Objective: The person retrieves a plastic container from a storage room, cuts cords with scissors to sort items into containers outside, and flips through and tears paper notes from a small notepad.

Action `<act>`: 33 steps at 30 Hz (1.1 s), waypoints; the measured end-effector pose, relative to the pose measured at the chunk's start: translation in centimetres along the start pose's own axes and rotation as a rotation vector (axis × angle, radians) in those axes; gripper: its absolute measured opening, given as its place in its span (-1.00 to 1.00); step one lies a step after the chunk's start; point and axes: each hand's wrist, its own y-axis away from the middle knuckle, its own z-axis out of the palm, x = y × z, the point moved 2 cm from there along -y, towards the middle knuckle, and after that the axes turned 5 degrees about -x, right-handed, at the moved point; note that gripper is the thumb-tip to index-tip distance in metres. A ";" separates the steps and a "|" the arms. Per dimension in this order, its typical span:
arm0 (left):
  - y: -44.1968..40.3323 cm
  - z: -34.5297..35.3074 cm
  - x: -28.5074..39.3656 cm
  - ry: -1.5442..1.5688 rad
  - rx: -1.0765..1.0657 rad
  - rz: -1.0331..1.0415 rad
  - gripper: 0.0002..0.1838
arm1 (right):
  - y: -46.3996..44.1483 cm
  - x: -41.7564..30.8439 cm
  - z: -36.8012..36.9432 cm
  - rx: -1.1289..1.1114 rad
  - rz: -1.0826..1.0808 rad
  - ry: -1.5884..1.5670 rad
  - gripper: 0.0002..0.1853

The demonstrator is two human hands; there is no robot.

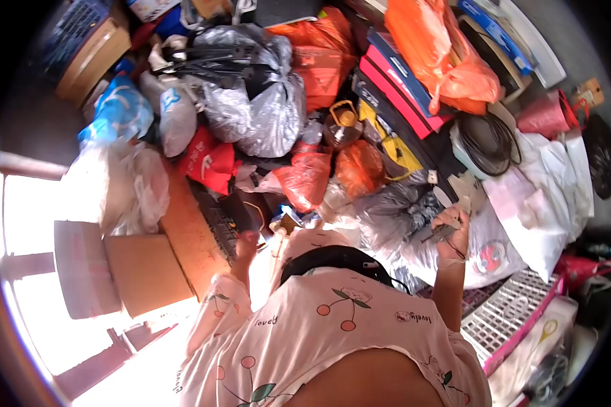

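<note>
My left hand (247,243) is low on the left, beside a dark flat object (237,213); it is blurred, and I cannot make out its fingers or whether it touches that object. On the right, my right hand (457,224) is raised with its fingers closed around a small greyish flat piece (442,232), whose kind does not show clearly. Just past that hand lie crumpled grey plastic bags (394,210) and a white bag with a red print (490,254). A black waist bag (339,263) sits across my front.
Cardboard boxes (146,271) stand at the left by a bright opening. Ahead are piled a silver-grey bag (251,95), orange bags (448,54), red bags (304,178) and an oil bottle (342,129). Coiled black cable (489,142) and a white plastic crate (512,312) are at the right.
</note>
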 end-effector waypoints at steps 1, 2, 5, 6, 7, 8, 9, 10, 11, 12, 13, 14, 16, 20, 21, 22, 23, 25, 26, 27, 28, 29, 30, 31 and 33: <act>0.5 0.5 -2.3 -0.072 -0.022 0.009 -0.74 | -0.3 -0.2 0.1 -0.076 0.028 -0.017 -0.90; 2.3 1.3 -2.9 -0.053 -0.025 0.005 -0.72 | -0.7 -0.5 -0.5 -0.087 0.044 -0.055 -0.89; 4.5 3.6 -7.2 0.000 -0.096 0.026 -0.60 | -1.4 -1.9 -0.8 -0.115 0.077 -0.161 -0.86; 5.6 3.4 -6.3 -0.033 -0.104 0.003 -0.58 | -1.3 -2.2 -0.1 -0.062 0.080 -0.176 -0.86; 6.6 3.0 -4.6 -0.065 -0.113 -0.014 -0.55 | -1.3 -2.6 0.7 -0.011 0.078 -0.189 -0.85; 5.5 3.6 -6.0 -0.048 -0.112 -0.016 -0.53 | -1.5 -3.1 1.1 -0.029 0.084 -0.143 -0.84; 4.3 3.9 -6.5 -0.036 -0.126 -0.017 -0.52 | -1.7 -3.8 1.2 -0.044 0.085 -0.100 -0.81; 3.9 3.8 -5.0 -0.012 -0.109 -0.014 -0.53 | -1.9 -4.4 1.4 -0.058 0.080 -0.058 -0.78; 3.5 3.7 -3.4 0.009 -0.097 -0.010 -0.53 | -2.1 -4.7 1.7 -0.046 0.066 -0.052 -0.77; 3.0 3.7 -1.6 -0.011 -0.077 0.018 -0.56 | -2.1 -5.2 2.1 -0.029 0.047 -0.046 -0.76; 2.0 4.0 -0.6 0.065 -0.086 0.107 -0.58 | -2.0 -5.7 2.4 -0.006 0.023 -0.039 -0.75; 0.8 4.3 -0.2 0.066 -0.110 0.115 -0.59 | -2.5 -6.2 2.2 -0.023 -0.004 -0.042 -0.76; -1.2 4.9 2.7 0.080 -0.156 0.141 -0.61 | -3.1 -6.9 3.3 -0.041 -0.024 -0.064 -0.79; -2.8 5.3 9.7 0.033 -0.222 0.220 -0.60 | -7.1 -8.8 5.4 -0.163 -0.035 0.005 -0.80; -3.9 5.3 10.6 -0.005 -0.229 0.242 -0.60 | -8.7 -9.3 6.4 -0.225 -0.035 -0.004 -0.80; -6.0 5.6 10.9 -0.054 -0.213 0.323 -0.58 | -10.2 -9.8 7.9 -0.226 -0.029 0.021 -0.81; -8.0 5.7 11.2 0.023 -0.271 0.377 -0.58 | -12.1 -10.3 9.7 -0.229 -0.022 0.048 -0.82; -9.1 4.5 16.6 -0.033 -0.285 0.501 -0.60 | -17.2 -11.5 12.8 -0.169 -0.079 0.044 -0.83; -8.7 3.6 20.8 -0.100 -0.254 0.573 -0.61 | -19.7 -11.7 15.4 -0.146 -0.159 0.116 -0.79; -9.7 3.0 23.7 -0.097 -0.250 0.612 -0.61 | -22.9 -12.2 17.4 -0.176 -0.171 0.123 -0.77; -11.0 2.7 26.3 -0.091 -0.246 0.649 -0.61 | -26.2 -12.7 19.3 -0.205 -0.183 0.130 -0.75; -12.3 2.4 29.0 -0.085 -0.243 0.685 -0.62 | -30.4 -13.3 20.4 -0.284 -0.124 0.075 -0.75; -13.5 1.9 32.2 -0.115 -0.253 0.762 -0.60 | -34.0 -13.8 22.2 -0.261 -0.171 0.070 -0.72; -14.4 1.5 35.4 -0.105 -0.279 0.790 -0.59 | -38.2 -14.6 22.9 -0.254 -0.218 0.054 -0.73; -17.7 1.4 40.5 -0.112 -0.282 0.886 -0.57 | -46.2 -16.1 23.9 -0.330 -0.150 -0.201 -0.74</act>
